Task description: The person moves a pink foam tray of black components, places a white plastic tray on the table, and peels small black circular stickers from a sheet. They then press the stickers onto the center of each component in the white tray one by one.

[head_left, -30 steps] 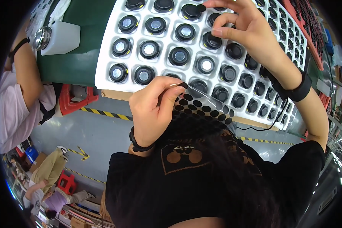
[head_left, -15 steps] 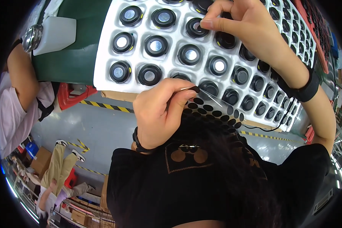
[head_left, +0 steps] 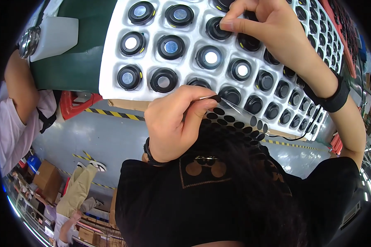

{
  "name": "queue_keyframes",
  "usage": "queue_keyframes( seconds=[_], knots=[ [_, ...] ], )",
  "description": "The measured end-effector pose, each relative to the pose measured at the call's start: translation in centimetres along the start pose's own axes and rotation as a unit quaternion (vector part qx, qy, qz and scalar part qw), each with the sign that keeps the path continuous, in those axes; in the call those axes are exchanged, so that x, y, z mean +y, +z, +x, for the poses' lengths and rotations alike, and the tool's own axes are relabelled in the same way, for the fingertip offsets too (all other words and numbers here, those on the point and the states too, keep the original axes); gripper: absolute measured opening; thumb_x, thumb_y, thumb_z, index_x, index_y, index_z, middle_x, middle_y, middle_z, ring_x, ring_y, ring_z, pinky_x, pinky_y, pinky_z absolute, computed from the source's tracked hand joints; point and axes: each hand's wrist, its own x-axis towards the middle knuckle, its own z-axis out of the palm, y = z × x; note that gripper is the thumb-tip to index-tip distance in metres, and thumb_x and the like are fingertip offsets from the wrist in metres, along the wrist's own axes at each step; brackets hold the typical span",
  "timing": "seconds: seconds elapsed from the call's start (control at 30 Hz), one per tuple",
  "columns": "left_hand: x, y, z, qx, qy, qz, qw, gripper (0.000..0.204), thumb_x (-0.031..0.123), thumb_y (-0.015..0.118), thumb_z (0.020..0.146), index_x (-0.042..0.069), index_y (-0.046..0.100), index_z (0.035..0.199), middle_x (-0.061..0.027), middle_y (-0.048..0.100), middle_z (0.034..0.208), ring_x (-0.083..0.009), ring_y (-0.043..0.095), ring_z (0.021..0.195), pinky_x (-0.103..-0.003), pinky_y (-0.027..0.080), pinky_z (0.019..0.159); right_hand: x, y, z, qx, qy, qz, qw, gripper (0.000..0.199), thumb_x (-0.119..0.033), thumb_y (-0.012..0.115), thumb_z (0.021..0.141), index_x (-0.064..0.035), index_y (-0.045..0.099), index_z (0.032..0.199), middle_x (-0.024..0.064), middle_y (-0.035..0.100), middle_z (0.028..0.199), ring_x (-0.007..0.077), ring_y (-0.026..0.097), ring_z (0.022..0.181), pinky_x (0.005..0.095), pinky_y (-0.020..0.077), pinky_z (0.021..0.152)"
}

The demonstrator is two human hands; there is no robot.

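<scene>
My left hand (head_left: 173,125) is closed in a pinch on the corner of a clear sheet of black round stickers (head_left: 235,119). A black piece and a thin pale sliver show at its fingertips. My right hand (head_left: 268,22) has thumb and forefinger brought together at a black round part (head_left: 215,29) in the white tray (head_left: 107,61). Its thumb touches the part's face; whatever lies between those fingers is hidden. Nearby parts carry silver discs, such as one round part (head_left: 170,47) and another round part (head_left: 210,57). Parts farther right look all black.
Left of the tray, a white bottle with a metal top (head_left: 55,38) stands on the green table surface (head_left: 90,53). Another person's arm (head_left: 22,90) is at the left edge. A black cable (head_left: 290,138) hangs along the tray's near edge. A red stool (head_left: 76,105) stands below the table.
The part under my right thumb showed a silver centre before and looks dark now. My hands have barely moved. The view has shifted slightly, and a person in the background has moved.
</scene>
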Motion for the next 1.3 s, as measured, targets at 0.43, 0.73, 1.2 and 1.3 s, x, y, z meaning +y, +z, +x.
queue_keyframes(
  seconds=[0.43,0.73,1.2,1.3],
  knots=[
    [0.2,-0.4,0.0,-0.002,-0.012,-0.010,1.000,0.005,-0.001,0.060,0.073,0.000,0.057,0.077,-0.0070,0.058,0.061,-0.0143,0.057,0.050,-0.021,0.041,0.045,-0.1,1.0,-1.0,-0.020,-0.039,0.053,0.998,0.061,0.011,0.058,0.071,-0.0058,0.036,0.125,0.0039,0.051,0.091,0.0067,0.050,0.076,0.0179,0.0401,0.075],
    [0.4,-0.4,0.2,-0.010,-0.007,0.000,1.000,0.005,0.000,0.061,0.073,0.001,0.057,0.077,-0.0074,0.057,0.061,-0.0152,0.057,0.050,-0.022,0.041,0.046,-0.7,1.2,-2.1,-0.071,0.049,0.038,0.996,0.051,0.009,0.057,0.074,-0.0007,0.040,0.122,0.0021,0.055,0.074,0.0072,0.053,0.074,0.0195,0.0413,0.076],
    [0.4,-0.4,0.0,-0.009,-0.014,-0.006,1.000,0.006,0.000,0.061,0.074,0.000,0.057,0.078,-0.0077,0.058,0.062,-0.0156,0.057,0.051,-0.022,0.042,0.046,4.1,1.9,0.5,-0.127,-0.400,0.078,0.904,0.050,0.008,0.058,0.073,-0.0019,0.044,0.120,0.0047,0.057,0.075,0.0101,0.054,0.074,0.0234,0.0420,0.076],
    [0.2,-0.5,-0.1,-0.003,-0.019,-0.006,1.000,0.006,0.000,0.061,0.074,0.000,0.057,0.078,-0.0076,0.058,0.062,-0.0154,0.058,0.051,-0.022,0.042,0.046,1.2,1.8,-1.9,-0.109,-0.247,-0.097,0.958,0.054,0.007,0.059,0.071,-0.0041,0.043,0.122,0.0056,0.056,0.078,0.0127,0.051,0.076,0.0262,0.0395,0.077]
  ],
)
